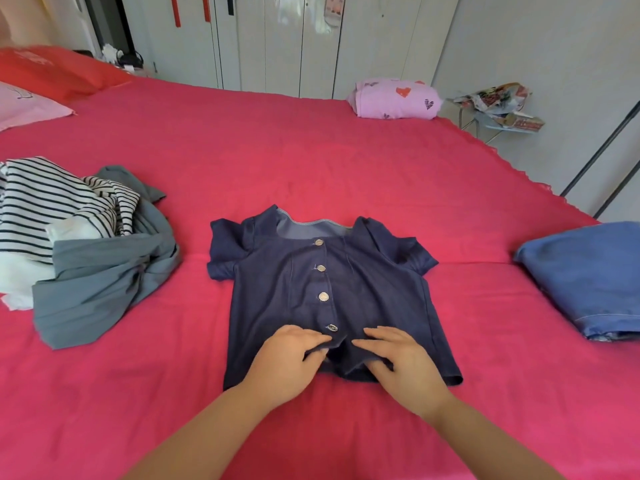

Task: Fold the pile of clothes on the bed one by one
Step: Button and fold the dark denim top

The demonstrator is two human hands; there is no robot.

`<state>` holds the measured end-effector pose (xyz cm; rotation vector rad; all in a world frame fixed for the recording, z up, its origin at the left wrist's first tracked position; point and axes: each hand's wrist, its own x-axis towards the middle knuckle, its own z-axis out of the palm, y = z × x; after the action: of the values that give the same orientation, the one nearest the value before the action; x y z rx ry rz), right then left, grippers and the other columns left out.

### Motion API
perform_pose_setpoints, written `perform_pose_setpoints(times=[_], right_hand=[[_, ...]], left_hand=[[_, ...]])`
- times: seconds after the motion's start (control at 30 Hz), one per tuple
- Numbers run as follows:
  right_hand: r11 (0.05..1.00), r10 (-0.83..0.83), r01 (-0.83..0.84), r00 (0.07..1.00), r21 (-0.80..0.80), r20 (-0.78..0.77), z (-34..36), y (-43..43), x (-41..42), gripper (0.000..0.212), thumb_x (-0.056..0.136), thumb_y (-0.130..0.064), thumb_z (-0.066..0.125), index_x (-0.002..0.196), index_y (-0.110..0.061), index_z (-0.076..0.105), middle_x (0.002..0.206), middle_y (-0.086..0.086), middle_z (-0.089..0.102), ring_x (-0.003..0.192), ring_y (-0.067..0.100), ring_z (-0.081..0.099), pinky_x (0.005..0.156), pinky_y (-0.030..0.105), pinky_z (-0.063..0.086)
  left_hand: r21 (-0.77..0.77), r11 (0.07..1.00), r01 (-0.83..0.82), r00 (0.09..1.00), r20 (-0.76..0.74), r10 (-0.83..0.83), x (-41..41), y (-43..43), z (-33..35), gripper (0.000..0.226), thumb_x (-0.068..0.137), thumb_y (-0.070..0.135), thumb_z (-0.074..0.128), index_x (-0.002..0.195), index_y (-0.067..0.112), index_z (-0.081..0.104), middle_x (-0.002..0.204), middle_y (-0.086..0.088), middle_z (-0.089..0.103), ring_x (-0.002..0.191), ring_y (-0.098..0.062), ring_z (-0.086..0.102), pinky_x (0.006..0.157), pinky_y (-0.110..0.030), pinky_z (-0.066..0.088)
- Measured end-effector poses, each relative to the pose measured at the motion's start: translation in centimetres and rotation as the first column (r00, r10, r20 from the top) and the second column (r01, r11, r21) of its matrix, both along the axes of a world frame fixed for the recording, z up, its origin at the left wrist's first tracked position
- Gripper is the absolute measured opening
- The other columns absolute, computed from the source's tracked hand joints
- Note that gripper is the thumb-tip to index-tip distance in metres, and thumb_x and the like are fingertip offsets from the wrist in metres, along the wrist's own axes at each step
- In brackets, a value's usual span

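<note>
A dark navy short-sleeved top (374, 289) with a row of silver buttons lies flat, front up, in the middle of the pink bed (311, 161). My left hand (291, 355) and my right hand (401, 358) are both at its lower front. Each hand pinches one edge of the open placket just below the lowest button. A pile of unfolded clothes (79, 244) lies to the left: a striped garment, a white one and a grey-blue one. A folded blue garment (585, 278) rests at the right edge.
A folded pink garment with hearts (394, 98) sits at the far right corner of the bed. Pillows (38, 84) lie at the far left. White wardrobe doors (284, 39) stand behind the bed, and a small side table with bags (502, 112) is beyond the right edge.
</note>
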<state>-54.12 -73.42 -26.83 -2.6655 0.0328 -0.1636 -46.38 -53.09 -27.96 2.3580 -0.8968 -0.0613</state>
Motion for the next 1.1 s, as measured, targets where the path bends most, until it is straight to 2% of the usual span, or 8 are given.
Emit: perform_pose_setpoints(times=[0.13,0.2,0.33,0.47,0.57,0.63,0.8,1.1], right_hand=[[0.975,0.165,-0.186,0.973,-0.123,-0.164,-1.3,0.2,-0.9,0.072,0.073,-0.072,0.025,0.129,-0.037,0.053,0.144,-0.004,0.043,0.138,0.015,0.031,0.112,0.021,0.013],[0.986,0.138,-0.147,0.984,-0.075,-0.112,-0.7,0.1,-1.1,0.085,0.067,-0.087,0.020,0.122,-0.036,0.060,0.137,-0.007,0.052,0.132,0.006,0.038,0.107,0.011,0.017],[0.999,0.030,-0.030,0.998,0.013,0.057,1.2,-0.1,-0.4,0.025,0.092,-0.037,0.054,0.105,-0.025,0.072,0.109,-0.020,0.062,0.108,-0.019,0.039,0.093,-0.005,0.019],[0.938,-0.233,0.265,0.959,-0.222,0.160,-0.1,-2.4,0.3,0.039,0.087,-0.044,0.041,0.110,-0.028,0.069,0.120,0.004,0.065,0.114,0.026,0.059,0.096,0.041,0.047],[0.838,-0.492,0.437,0.864,-0.328,-0.106,-0.5,-4.6,-0.3,0.043,0.095,-0.043,0.039,0.137,-0.039,0.041,0.151,0.008,0.028,0.137,0.033,0.029,0.108,0.044,0.031],[0.825,-0.552,0.508,0.818,-0.249,-0.162,-0.9,-5.8,-0.8,0.044,0.096,-0.038,0.040,0.140,-0.038,0.037,0.148,0.013,0.027,0.134,0.033,0.030,0.108,0.043,0.032],[0.900,-0.434,0.407,0.866,-0.155,-0.247,-0.6,-7.0,-1.0,0.051,0.093,-0.012,0.048,0.141,-0.028,0.038,0.118,0.012,0.051,0.110,0.026,0.052,0.095,0.026,0.035],[0.931,-0.346,0.279,0.878,-0.235,-0.330,1.3,-8.2,-1.7,0.053,0.091,-0.002,0.044,0.138,-0.025,0.043,0.130,0.008,0.056,0.114,0.017,0.056,0.088,0.016,0.035]], left_hand=[[0.433,0.879,0.199,0.973,0.023,-0.231,-1.5,-0.1,0.5,0.088,0.066,0.067,0.009,0.137,0.028,0.044,0.143,0.004,0.043,0.131,-0.018,0.036,0.110,-0.032,0.027],[0.360,0.920,0.158,0.985,0.009,-0.173,-1.7,0.1,0.7,0.087,0.066,0.072,0.013,0.134,0.030,0.048,0.141,0.006,0.045,0.131,-0.013,0.036,0.109,-0.029,0.026],[0.072,0.994,-0.083,0.988,0.134,0.073,-0.5,0.8,1.7,0.059,0.078,0.056,0.030,0.103,0.023,0.072,0.109,0.004,0.069,0.104,-0.015,0.061,0.094,-0.023,0.044],[0.255,0.918,-0.305,0.948,0.175,0.266,1.0,2.7,0.9,0.044,0.083,0.044,0.039,0.106,0.024,0.071,0.120,-0.005,0.065,0.110,-0.032,0.061,0.085,-0.046,0.051],[0.148,0.849,-0.508,0.856,-0.020,0.516,1.6,4.1,-0.1,0.036,0.095,0.029,0.047,0.130,0.023,0.055,0.149,-0.014,0.033,0.135,-0.035,0.032,0.109,-0.043,0.029],[0.028,0.789,-0.613,0.772,-0.190,0.606,2.1,4.8,-0.4,0.036,0.094,0.016,0.050,0.129,0.015,0.055,0.142,-0.024,0.037,0.130,-0.036,0.037,0.110,-0.039,0.027],[0.071,0.836,-0.545,0.785,-0.307,0.538,2.8,5.0,-0.3,0.039,0.091,0.000,0.047,0.129,0.007,0.053,0.131,-0.020,0.046,0.120,-0.029,0.047,0.102,-0.026,0.029],[0.205,0.860,-0.467,0.840,-0.202,0.504,1.8,6.7,-0.1,0.045,0.091,0.002,0.046,0.135,0.008,0.045,0.135,-0.016,0.040,0.120,-0.026,0.047,0.101,-0.024,0.029]])
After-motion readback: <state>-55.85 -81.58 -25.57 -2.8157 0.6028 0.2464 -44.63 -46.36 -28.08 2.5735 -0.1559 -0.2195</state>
